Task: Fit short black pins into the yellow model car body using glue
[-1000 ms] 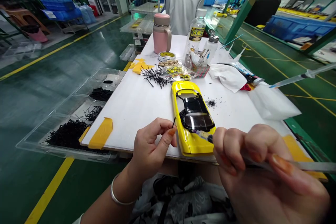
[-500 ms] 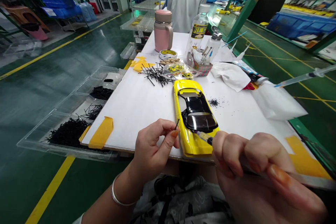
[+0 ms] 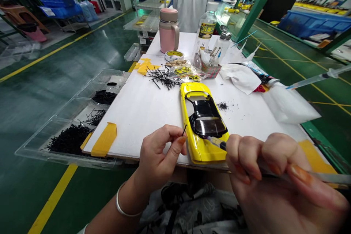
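Observation:
On the board in front of me sits a yellow model car body (image 3: 196,151) with black windows, its near end towards me. My left hand (image 3: 161,150) is beside its left side, thumb and finger pinching a tiny black rod-like part (image 3: 184,129) that points upward. My right hand (image 3: 268,172) is closed around a slim pen-like tool (image 3: 217,142) with a pale, marked front section and a dark collar. Its tip is at the lower edge of the car's near window; whether it touches is too small to tell. The tool's exact kind is unclear.
Black thin sticks (image 3: 160,77), a bag of yellow parts (image 3: 183,72), a tape roll (image 3: 174,56), a pink mug (image 3: 168,33) and a bottle (image 3: 206,25) stand beyond the car. Black granules (image 3: 222,106) lie right of it. A clear divided tray (image 3: 68,111) holds black parts at left.
The right hand and its tool have shifted slightly to the right, the tip drawing a little away along the window edge. The left hand keeps its pinch, nearly still.

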A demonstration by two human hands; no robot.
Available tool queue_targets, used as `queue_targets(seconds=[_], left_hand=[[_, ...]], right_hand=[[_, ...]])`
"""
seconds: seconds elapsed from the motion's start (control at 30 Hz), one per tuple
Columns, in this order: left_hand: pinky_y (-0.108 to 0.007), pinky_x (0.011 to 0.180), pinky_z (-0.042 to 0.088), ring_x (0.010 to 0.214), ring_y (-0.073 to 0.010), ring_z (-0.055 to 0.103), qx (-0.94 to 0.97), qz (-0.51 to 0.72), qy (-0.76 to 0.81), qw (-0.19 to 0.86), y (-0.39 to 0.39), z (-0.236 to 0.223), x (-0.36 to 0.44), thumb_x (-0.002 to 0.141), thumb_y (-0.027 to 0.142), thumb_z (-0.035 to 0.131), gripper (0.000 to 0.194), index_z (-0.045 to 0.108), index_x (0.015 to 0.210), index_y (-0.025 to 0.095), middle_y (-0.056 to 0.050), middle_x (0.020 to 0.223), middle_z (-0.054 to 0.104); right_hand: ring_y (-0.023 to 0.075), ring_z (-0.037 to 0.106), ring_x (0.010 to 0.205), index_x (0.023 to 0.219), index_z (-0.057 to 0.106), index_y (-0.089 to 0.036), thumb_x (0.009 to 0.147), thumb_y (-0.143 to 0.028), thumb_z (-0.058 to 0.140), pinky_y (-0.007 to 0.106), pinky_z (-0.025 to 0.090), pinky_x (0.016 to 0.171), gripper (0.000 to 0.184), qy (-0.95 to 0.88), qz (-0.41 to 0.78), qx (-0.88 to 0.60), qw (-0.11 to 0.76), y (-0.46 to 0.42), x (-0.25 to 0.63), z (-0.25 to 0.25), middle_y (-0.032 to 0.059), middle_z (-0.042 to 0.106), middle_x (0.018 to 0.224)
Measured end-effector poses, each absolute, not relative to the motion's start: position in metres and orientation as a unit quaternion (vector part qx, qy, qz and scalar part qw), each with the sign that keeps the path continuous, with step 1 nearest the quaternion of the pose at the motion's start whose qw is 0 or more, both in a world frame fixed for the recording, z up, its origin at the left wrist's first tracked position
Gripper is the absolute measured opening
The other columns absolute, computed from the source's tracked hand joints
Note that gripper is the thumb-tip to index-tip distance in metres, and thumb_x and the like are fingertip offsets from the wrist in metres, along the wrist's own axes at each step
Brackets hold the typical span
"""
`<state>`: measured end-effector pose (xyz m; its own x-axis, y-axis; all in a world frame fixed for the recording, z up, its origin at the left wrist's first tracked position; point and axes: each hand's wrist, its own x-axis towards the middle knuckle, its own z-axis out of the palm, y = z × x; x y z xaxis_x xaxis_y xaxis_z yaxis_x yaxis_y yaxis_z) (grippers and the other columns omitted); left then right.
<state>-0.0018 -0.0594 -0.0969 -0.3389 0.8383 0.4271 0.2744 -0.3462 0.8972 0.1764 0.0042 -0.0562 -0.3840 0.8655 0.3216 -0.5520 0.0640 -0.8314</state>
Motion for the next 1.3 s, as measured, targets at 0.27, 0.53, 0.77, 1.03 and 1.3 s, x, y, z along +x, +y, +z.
queue_targets(seconds=[0.27,0.53,0.77,1.03,1.3], left_hand=[[-0.021,0.064,0.047,0.065,-0.0070,0.062,0.531,0.624,0.529,0.220,-0.060,-0.102,-0.003,0.105,0.019,0.058,0.008,0.063,0.104,0.025,0.006,0.073,0.064],[-0.023,0.067,0.049,0.068,-0.0085,0.062,0.534,0.621,0.534,0.213,-0.062,-0.103,-0.003,0.105,0.017,0.058,0.010,0.064,0.106,0.025,0.005,0.074,0.064],[-0.026,0.067,0.050,0.068,-0.0103,0.063,0.531,0.621,0.539,0.204,-0.063,-0.106,-0.003,0.104,0.017,0.059,0.011,0.065,0.106,0.026,0.004,0.078,0.065],[-0.027,0.067,0.051,0.069,-0.0105,0.063,0.527,0.621,0.543,0.204,-0.063,-0.107,-0.003,0.104,0.018,0.059,0.010,0.065,0.106,0.027,0.004,0.078,0.065],[-0.025,0.068,0.051,0.069,-0.0092,0.063,0.530,0.618,0.545,0.198,-0.063,-0.105,-0.003,0.104,0.019,0.059,0.009,0.065,0.105,0.026,0.004,0.078,0.065]], right_hand=[[0.0129,0.035,0.051,0.071,0.047,-0.021,0.091,-0.036,0.064,0.031,0.031,0.051,0.030,-0.464,0.642,-0.170,0.586,0.013,0.186,-0.049,-0.0035,0.035,0.056],[0.0113,0.032,0.049,0.066,0.049,-0.020,0.084,-0.032,0.065,0.026,0.024,0.043,0.027,-0.427,0.635,-0.187,0.616,0.025,0.199,-0.045,-0.0029,0.033,0.053],[0.0112,0.031,0.046,0.064,0.048,-0.020,0.078,-0.033,0.066,0.024,0.020,0.038,0.026,-0.425,0.628,-0.206,0.619,0.029,0.198,-0.043,-0.0032,0.032,0.050],[0.0099,0.033,0.044,0.062,0.049,-0.019,0.081,-0.031,0.065,0.025,0.024,0.041,0.028,-0.448,0.620,-0.211,0.609,0.030,0.196,-0.040,-0.0031,0.036,0.050],[0.0110,0.036,0.046,0.065,0.050,-0.019,0.085,-0.036,0.066,0.025,0.024,0.042,0.031,-0.487,0.634,-0.201,0.566,0.032,0.198,-0.037,-0.0025,0.038,0.051]])
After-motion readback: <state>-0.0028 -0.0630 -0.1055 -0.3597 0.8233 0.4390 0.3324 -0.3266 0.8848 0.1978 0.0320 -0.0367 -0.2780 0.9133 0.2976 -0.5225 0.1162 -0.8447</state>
